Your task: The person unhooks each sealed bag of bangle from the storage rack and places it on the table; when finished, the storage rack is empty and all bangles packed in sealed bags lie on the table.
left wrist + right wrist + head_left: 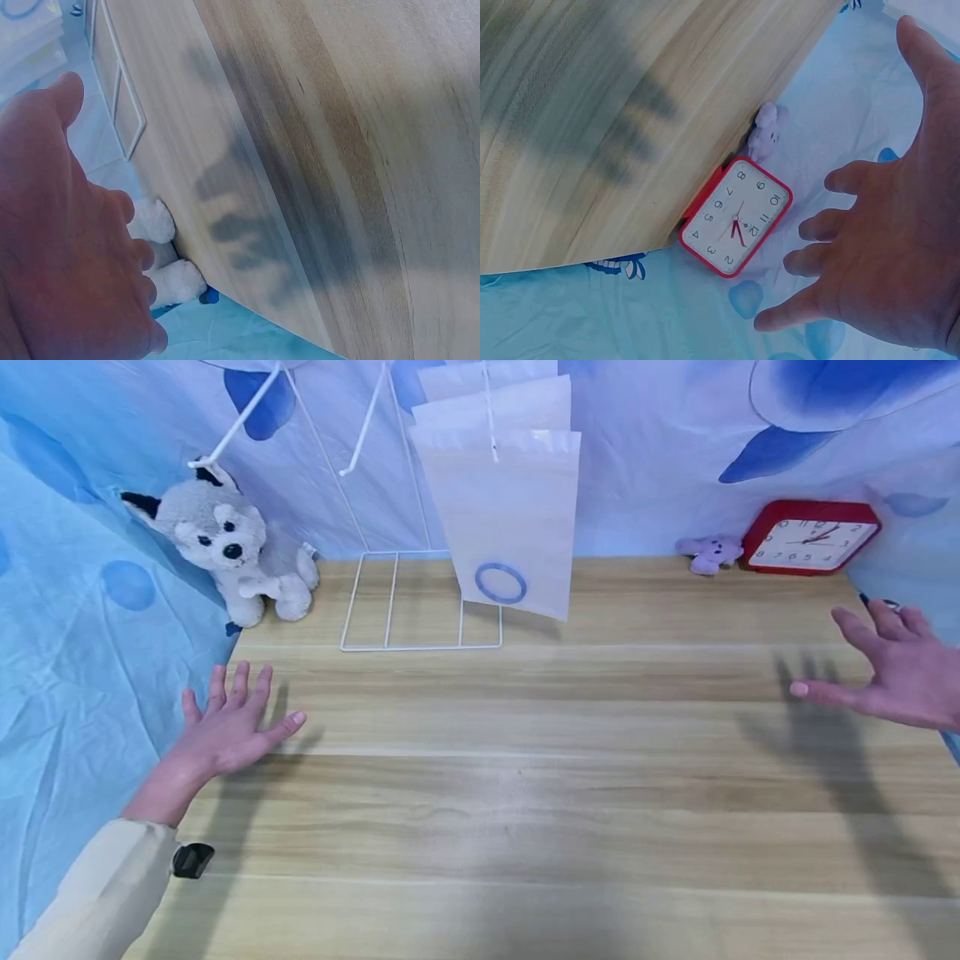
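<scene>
My left hand (pixel 228 731) hovers over the left part of the wooden table (pixel 480 827), fingers spread and holding nothing. Over the table's right side my right hand (pixel 903 672) is held out the same way, its fingers apart. Both hands cast shadows on the wood. Nearest the left hand is a grey and white plush husky (pixel 232 547) at the back left corner. A red-framed clock (pixel 813 537) stands at the back right, beyond the right hand, with a small purple plush toy (pixel 710 553) beside it.
A white wire rack (pixel 420 649) stands at the back middle. From one of its prongs hang several white paper bags (pixel 510 518); the front one bears a blue ring (pixel 501 583). Blue patterned cloth (pixel 67 693) covers the back and sides.
</scene>
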A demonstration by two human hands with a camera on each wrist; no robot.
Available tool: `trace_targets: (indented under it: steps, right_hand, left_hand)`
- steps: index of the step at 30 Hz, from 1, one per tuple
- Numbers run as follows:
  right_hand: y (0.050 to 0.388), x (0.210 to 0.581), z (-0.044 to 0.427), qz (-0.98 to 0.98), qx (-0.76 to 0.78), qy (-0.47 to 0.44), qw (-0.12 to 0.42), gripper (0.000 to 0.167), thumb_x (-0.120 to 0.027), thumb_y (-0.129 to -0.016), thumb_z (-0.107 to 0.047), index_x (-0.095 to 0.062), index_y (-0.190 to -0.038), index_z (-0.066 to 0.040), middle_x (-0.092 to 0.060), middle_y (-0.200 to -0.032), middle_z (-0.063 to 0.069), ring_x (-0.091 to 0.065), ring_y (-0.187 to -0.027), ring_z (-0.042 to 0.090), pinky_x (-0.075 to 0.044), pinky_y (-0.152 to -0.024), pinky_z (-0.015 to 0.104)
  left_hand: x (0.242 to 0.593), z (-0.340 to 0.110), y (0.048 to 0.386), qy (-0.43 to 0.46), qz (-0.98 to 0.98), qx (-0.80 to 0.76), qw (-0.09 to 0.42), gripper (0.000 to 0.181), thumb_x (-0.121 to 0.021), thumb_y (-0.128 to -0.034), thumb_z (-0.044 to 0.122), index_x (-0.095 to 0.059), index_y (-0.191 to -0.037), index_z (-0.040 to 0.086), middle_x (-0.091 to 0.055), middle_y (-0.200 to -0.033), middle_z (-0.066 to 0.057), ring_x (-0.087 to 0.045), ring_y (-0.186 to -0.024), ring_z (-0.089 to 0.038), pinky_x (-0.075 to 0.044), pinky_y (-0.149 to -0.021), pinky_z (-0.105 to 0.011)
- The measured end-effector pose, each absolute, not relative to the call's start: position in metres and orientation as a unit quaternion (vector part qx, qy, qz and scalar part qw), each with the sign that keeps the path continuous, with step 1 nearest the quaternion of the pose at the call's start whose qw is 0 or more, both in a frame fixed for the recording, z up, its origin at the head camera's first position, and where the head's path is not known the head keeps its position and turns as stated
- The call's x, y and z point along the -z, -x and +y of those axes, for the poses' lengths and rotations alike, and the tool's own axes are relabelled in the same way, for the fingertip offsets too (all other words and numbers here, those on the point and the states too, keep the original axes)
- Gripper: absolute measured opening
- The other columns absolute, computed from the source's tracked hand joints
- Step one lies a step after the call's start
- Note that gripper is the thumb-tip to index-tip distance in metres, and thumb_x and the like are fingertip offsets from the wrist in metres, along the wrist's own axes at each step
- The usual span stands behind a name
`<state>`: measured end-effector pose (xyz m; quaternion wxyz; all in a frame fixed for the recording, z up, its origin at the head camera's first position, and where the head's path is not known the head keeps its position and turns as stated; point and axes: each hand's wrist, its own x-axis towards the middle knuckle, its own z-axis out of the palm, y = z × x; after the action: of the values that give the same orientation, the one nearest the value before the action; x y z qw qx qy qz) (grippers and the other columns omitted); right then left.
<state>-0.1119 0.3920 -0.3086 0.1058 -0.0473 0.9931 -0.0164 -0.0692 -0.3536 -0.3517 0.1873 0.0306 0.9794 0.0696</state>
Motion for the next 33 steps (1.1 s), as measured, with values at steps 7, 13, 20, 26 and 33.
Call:
trace_targets:
  steps: [7,13,20,26,33]
  right_hand:
    - [0.125,0.304,0.386,0.987,0.005,0.078,0.141,0.114,-0.056,-0.091,-0.066,0.001,-0.154,0.01,0.002,-0.149,0.048,0.003,-0.136,0.066,-0.011,-0.092,0.087]
    - [0.121,0.317,0.37,0.976,0.025,0.123,0.179,0.108,-0.06,-0.093,-0.06,-0.015,-0.15,0.019,-0.022,-0.142,0.051,-0.035,-0.12,0.068,-0.032,-0.093,0.078]
    - [0.114,0.328,0.335,0.962,0.077,0.167,0.205,0.103,-0.067,-0.09,-0.057,-0.025,-0.151,0.014,-0.064,-0.085,0.018,-0.066,-0.075,0.023,-0.045,-0.088,0.069]
    - [0.117,0.32,0.305,0.952,0.101,0.226,0.178,0.094,-0.069,-0.09,-0.053,-0.031,-0.152,0.007,-0.039,-0.057,-0.006,-0.036,-0.047,0.009,-0.051,-0.081,0.05]
    - [0.134,0.31,0.28,0.944,0.119,0.266,0.157,0.092,-0.073,-0.089,-0.05,-0.035,-0.152,0.005,-0.06,-0.069,0.002,-0.042,-0.047,0.007,-0.05,-0.091,0.058]
  left_hand:
    - [0.354,-0.355,0.085,-0.047,0.979,-0.093,0.173,0.091,-0.045,-0.1021,0.055,-0.015,-0.153,-0.014,-0.021,-0.152,-0.04,-0.017,-0.139,-0.059,-0.015,-0.108,-0.073]
    - [0.377,-0.336,0.12,-0.07,0.977,-0.158,0.124,0.063,-0.059,-0.1016,0.03,-0.043,-0.14,-0.017,-0.052,-0.132,-0.036,-0.048,-0.12,-0.057,-0.039,-0.101,-0.064]
    - [0.396,-0.308,0.179,-0.05,0.961,-0.229,0.149,0.079,-0.065,-0.0982,0.03,-0.025,-0.151,-0.013,-0.032,-0.15,-0.036,-0.029,-0.139,-0.052,-0.023,-0.115,-0.057]
    - [0.397,-0.293,0.216,-0.071,0.953,-0.244,0.165,0.104,-0.074,-0.0906,0.038,-0.009,-0.156,-0.009,-0.009,-0.161,-0.03,-0.009,-0.148,-0.045,-0.01,-0.12,-0.053]
    - [0.394,-0.301,0.228,-0.067,0.952,-0.244,0.175,0.117,-0.078,-0.0857,0.045,0.001,-0.156,-0.006,0.003,-0.163,-0.027,0.004,-0.149,-0.042,-0.004,-0.119,-0.054]
